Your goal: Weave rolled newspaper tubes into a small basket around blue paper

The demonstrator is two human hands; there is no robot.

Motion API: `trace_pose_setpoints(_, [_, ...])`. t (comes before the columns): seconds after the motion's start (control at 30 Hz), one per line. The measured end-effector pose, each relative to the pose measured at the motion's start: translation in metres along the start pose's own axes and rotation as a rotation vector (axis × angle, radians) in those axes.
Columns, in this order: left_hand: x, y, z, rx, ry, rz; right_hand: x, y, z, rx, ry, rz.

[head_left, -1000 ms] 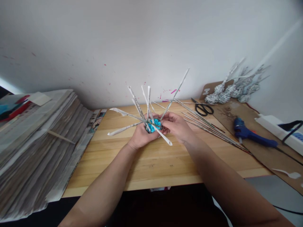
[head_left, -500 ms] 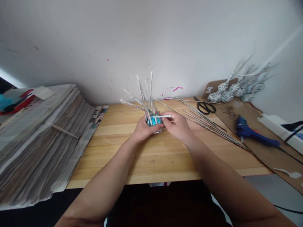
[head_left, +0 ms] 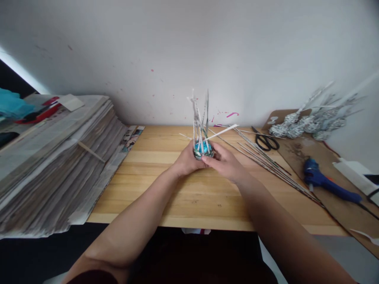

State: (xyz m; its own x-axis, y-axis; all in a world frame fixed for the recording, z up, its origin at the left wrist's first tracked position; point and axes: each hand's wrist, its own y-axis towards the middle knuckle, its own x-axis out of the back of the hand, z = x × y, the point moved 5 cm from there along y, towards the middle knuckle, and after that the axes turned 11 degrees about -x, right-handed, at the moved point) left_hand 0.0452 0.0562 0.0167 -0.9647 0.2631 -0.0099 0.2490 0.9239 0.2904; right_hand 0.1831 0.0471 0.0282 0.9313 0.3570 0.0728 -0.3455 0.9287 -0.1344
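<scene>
Between my two hands is a small woven piece of rolled paper sticks (head_left: 203,154) around a shiny blue core (head_left: 203,147). Several thin paper sticks (head_left: 195,118) rise from it, and one white strip (head_left: 222,131) slants out to the right. My left hand (head_left: 189,159) is wrapped round its left side. On the right side, my right hand (head_left: 223,161) grips it with the thumb pressed on the front. The fingertips behind the piece are hidden.
Loose paper sticks (head_left: 266,165) lie to the right, beside black scissors (head_left: 266,142). Farther right are a blue glue gun (head_left: 328,183), a white power strip (head_left: 355,175) and several woven paper pieces (head_left: 299,124). A tall newspaper stack (head_left: 59,165) stands at the left.
The woven piece has turned in my hands, and its sticks now stand closer together. My right hand has shifted from the white strip to the piece's front. The camera view has moved slightly left.
</scene>
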Motion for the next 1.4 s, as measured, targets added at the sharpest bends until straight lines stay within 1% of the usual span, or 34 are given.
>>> trace_pose_setpoints(0.1, [0.002,0.000,0.001,-0.026,0.125,0.004,0.000,0.000,-0.002,0.014,-0.040,-0.025])
trace_pose_setpoints(0.27, [0.003,-0.001,0.004,0.004,0.182,-0.029,0.000,-0.001,-0.002,-0.015,-0.085,-0.061])
trace_pose_setpoints(0.33, [0.002,-0.002,0.003,0.014,0.214,-0.025,0.001,0.000,-0.003,-0.011,-0.098,-0.065])
trace_pose_setpoints(0.43, [0.002,-0.002,-0.001,0.002,0.313,-0.027,-0.001,0.001,-0.004,0.010,-0.120,-0.046])
trace_pose_setpoints(0.47, [0.002,-0.002,-0.002,-0.002,0.344,-0.036,-0.002,0.000,-0.003,0.015,-0.136,-0.057])
trace_pose_setpoints(0.5, [0.003,-0.002,-0.004,-0.003,0.369,-0.056,-0.001,-0.001,-0.002,0.030,-0.165,-0.098])
trace_pose_setpoints(0.53, [0.004,-0.002,-0.005,0.002,0.388,-0.081,0.000,-0.003,0.002,0.065,-0.211,-0.178])
trace_pose_setpoints(0.57, [0.005,-0.002,-0.005,0.013,0.405,-0.111,0.002,-0.007,0.007,0.119,-0.276,-0.289])
trace_pose_setpoints(0.63, [0.007,-0.003,-0.006,0.032,0.433,-0.158,0.004,-0.017,0.019,0.264,-0.440,-0.501])
trace_pose_setpoints(0.67, [0.008,-0.003,-0.007,0.032,0.445,-0.169,0.003,-0.021,0.024,0.340,-0.518,-0.557])
trace_pose_setpoints(0.7, [0.008,-0.002,-0.007,0.022,0.456,-0.172,-0.001,-0.024,0.028,0.405,-0.586,-0.563])
trace_pose_setpoints(0.73, [0.007,-0.002,-0.008,0.003,0.467,-0.168,-0.005,-0.025,0.030,0.453,-0.637,-0.533])
trace_pose_setpoints(0.8, [0.005,-0.002,-0.009,-0.047,0.494,-0.151,-0.012,-0.026,0.030,0.506,-0.694,-0.455])
trace_pose_setpoints(0.87, [0.004,-0.002,-0.010,-0.090,0.531,-0.140,-0.014,-0.025,0.029,0.514,-0.720,-0.432])
trace_pose_setpoints(0.97, [0.003,-0.002,-0.010,-0.119,0.576,-0.130,-0.015,-0.025,0.028,0.505,-0.728,-0.454])
trace_pose_setpoints(1.03, [0.003,-0.002,-0.010,-0.118,0.597,-0.123,-0.016,-0.026,0.028,0.505,-0.726,-0.455])
trace_pose_setpoints(1.13, [0.004,-0.002,-0.010,-0.125,0.628,-0.117,-0.019,-0.026,0.027,0.521,-0.752,-0.423])
trace_pose_setpoints(1.3, [0.003,-0.002,-0.007,-0.106,0.644,-0.112,-0.022,-0.027,0.028,0.612,-0.807,-0.424])
trace_pose_setpoints(1.4, [0.003,-0.003,-0.005,-0.114,0.624,-0.101,-0.022,-0.026,0.027,0.596,-0.785,-0.391])
